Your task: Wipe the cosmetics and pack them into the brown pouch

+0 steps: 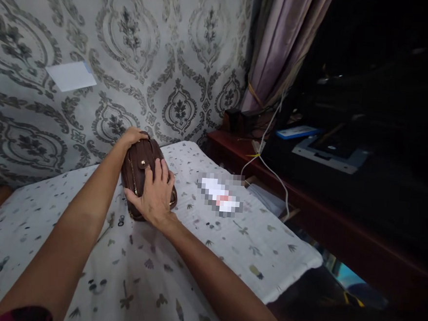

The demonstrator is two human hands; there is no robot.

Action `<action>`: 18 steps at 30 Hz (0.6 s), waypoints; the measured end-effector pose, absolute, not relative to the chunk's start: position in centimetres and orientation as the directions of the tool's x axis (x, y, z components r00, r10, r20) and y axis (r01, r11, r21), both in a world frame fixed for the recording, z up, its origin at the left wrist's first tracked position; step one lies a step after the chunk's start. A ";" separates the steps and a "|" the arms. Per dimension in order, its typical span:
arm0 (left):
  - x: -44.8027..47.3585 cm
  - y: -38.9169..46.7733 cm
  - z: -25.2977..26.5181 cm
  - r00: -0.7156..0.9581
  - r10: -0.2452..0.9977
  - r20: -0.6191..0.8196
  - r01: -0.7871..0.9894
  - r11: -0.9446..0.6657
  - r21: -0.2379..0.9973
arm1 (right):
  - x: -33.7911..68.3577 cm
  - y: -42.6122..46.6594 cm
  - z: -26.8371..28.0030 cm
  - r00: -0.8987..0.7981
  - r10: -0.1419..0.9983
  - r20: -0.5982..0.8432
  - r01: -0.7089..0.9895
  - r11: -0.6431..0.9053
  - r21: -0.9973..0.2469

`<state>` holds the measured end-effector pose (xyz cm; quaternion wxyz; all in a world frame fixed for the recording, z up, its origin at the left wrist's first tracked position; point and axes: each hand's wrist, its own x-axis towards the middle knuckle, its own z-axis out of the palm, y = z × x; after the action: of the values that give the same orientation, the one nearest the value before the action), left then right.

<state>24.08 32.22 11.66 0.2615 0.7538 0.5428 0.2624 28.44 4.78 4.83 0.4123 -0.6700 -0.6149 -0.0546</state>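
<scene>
A brown leather-like handbag (137, 157) with a round metal stud and gold zips lies on the patterned white cloth. At its far end, my left hand (133, 136) is closed on the edge, with its fingertips partly hidden behind the bag. My right hand (156, 193) rests flat on the near half of the bag, fingers apart and thumb toward the left side. Right of the bag, a blurred-out white item with a reddish patch (221, 196) lies on the cloth.
The white cloth-covered surface (229, 259) reaches to the patterned wall (184, 56), which bears a pale paper (71, 76). To the right stands a dark red wooden desk (233, 147) with a hanging white cable (271, 130), a blue-edged box (298, 132) and a curtain (281, 43) behind.
</scene>
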 end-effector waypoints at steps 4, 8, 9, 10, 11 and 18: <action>23.9 32.0 11.4 0.242 0.956 0.164 0.609 -0.282 0.742 | 28.4 4.9 4.7 0.238 0.771 0.590 0.873 0.096 -0.478; 23.9 31.9 11.3 0.226 0.955 0.194 0.547 -0.289 0.786 | 28.4 5.0 4.5 0.234 0.763 0.602 0.874 0.106 -0.474; 23.9 31.8 11.3 0.224 0.952 0.207 0.529 -0.298 0.795 | 28.4 5.1 4.5 0.235 0.762 0.604 0.874 0.107 -0.475; 23.9 31.8 11.3 0.223 0.949 0.223 0.509 -0.309 0.804 | 28.4 5.1 4.5 0.237 0.761 0.604 0.873 0.107 -0.477; 23.8 31.7 11.4 0.222 0.945 0.239 0.487 -0.320 0.812 | 28.4 5.2 4.5 0.239 0.760 0.604 0.872 0.106 -0.479; 23.1 31.6 11.6 0.177 0.928 0.328 0.349 -0.371 0.861 | 28.4 5.3 4.4 0.233 0.753 0.615 0.875 0.113 -0.470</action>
<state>23.10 31.65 11.58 0.3227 0.6960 0.4586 0.4485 28.40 5.26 4.42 0.4223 -0.6619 -0.6151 -0.0725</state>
